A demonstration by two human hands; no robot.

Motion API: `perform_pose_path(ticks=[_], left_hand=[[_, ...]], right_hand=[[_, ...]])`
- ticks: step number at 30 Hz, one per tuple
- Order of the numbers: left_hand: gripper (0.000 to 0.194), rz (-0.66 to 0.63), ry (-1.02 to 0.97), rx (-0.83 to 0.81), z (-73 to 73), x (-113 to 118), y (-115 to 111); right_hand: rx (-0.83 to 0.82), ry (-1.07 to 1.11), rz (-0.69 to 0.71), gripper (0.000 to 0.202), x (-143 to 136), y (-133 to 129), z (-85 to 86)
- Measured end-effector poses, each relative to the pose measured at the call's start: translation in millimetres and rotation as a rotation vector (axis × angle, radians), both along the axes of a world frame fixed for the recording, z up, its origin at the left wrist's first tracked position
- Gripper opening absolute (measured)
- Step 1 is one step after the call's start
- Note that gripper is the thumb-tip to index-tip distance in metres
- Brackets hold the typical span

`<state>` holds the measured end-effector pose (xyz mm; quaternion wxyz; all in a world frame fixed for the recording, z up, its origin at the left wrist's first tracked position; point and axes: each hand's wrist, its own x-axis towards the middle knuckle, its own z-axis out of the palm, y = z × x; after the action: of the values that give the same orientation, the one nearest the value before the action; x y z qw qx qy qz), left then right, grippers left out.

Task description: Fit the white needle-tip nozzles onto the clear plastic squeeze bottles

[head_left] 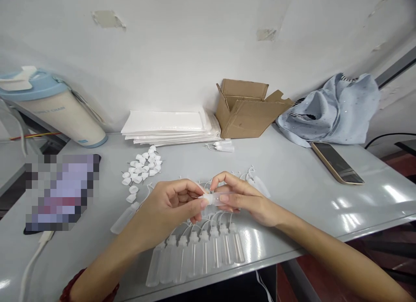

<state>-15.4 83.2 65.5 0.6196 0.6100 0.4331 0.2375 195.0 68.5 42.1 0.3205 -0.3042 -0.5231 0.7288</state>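
Above the middle of the table, a small translucent squeeze bottle (216, 199) lies sideways between my two hands. My right hand (240, 196) grips its body between thumb and fingers. With thumb and fingertips, my left hand (182, 200) pinches the white needle-tip cap (205, 198) at the bottle's neck. Below my hands stands a row of similar bottles (195, 254) with thin looped cap straps. Another bottle (123, 219) lies beside my left forearm. Behind my left hand is a loose pile of white needle caps (143, 165). More bottles (258, 185) lie partly hidden behind my right hand.
White padded envelopes (165, 124) are stacked at the wall by an open cardboard box (247, 115). A blurred-out phone (65, 193) and a tumbler (61, 107) are at left. At right lie a second phone (338, 163) and a blue cloth bag (334, 111).
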Motion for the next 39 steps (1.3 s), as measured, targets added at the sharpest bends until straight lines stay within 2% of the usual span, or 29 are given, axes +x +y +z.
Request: perform_pose_path(ticks=[3, 7, 9, 12, 15, 17, 19, 21, 24, 26, 28, 31, 34, 37, 39], left_hand=[[0.013, 0.033, 0.017, 0.085, -2.2, -0.8, -0.1], [0.01, -0.007, 0.051, 0.413, -7.1, -3.0, 0.8], [0.011, -0.033, 0.066, 0.518, -8.1, -3.7, 1.2], [0.011, -0.028, 0.038, 0.504, -6.0, -2.9, 1.2], [0.017, -0.009, 0.069, 0.338, -1.6, -1.1, 0.9], [0.026, -0.038, 0.128, 0.214, 0.2, -0.1, 0.8], [0.032, -0.082, 0.163, 0.166, 0.3, 0.3, 0.5], [0.028, -0.091, 0.191, 0.254, -1.3, 0.5, -0.2], [0.018, -0.051, 0.235, 0.584, -5.0, 1.2, -1.9], [0.017, -0.046, 0.246, 0.749, -7.1, 1.8, -3.0], [0.016, -0.048, 0.251, 0.784, -8.2, 2.3, -3.8], [0.014, -0.033, 0.264, 0.692, -7.7, 2.7, -4.6], [0.018, -0.011, 0.263, 0.52, -5.6, 2.8, -5.3], [0.022, 0.02, 0.258, 0.374, -3.9, 2.3, -5.1], [0.022, 0.022, 0.264, 0.34, -4.6, 2.0, -4.2]], right_hand=[[-0.032, 0.04, -0.004, 0.019, -0.5, 1.0, -3.5], [-0.149, 0.135, 0.038, 0.02, -0.5, 4.2, -8.9], [-0.209, 0.158, 0.065, 0.02, -0.3, 5.4, -9.7], [-0.246, 0.164, 0.072, 0.02, -0.4, 5.5, -8.6], [-0.223, 0.151, 0.08, 0.019, -1.3, 4.1, -7.5], [-0.209, 0.135, 0.094, 0.019, -2.0, 3.2, -7.8], [-0.211, 0.123, 0.106, 0.019, -2.3, 3.0, -8.8], [-0.223, 0.114, 0.109, 0.019, -2.2, 3.4, -9.8], [-0.247, 0.111, 0.097, 0.021, -1.4, 5.0, -10.4], [-0.267, 0.117, 0.094, 0.022, -0.8, 6.1, -9.8], [-0.285, 0.125, 0.096, 0.022, -0.4, 6.9, -9.0], [-0.285, 0.125, 0.104, 0.021, -0.6, 6.8, -8.3], [-0.131, 0.048, 0.065, 0.022, -2.1, 3.9, -8.3], [0.235, -0.208, -0.076, 0.021, -4.8, -1.4, -8.0], [0.432, -0.38, -0.165, 0.022, -6.4, -4.4, -7.4]])
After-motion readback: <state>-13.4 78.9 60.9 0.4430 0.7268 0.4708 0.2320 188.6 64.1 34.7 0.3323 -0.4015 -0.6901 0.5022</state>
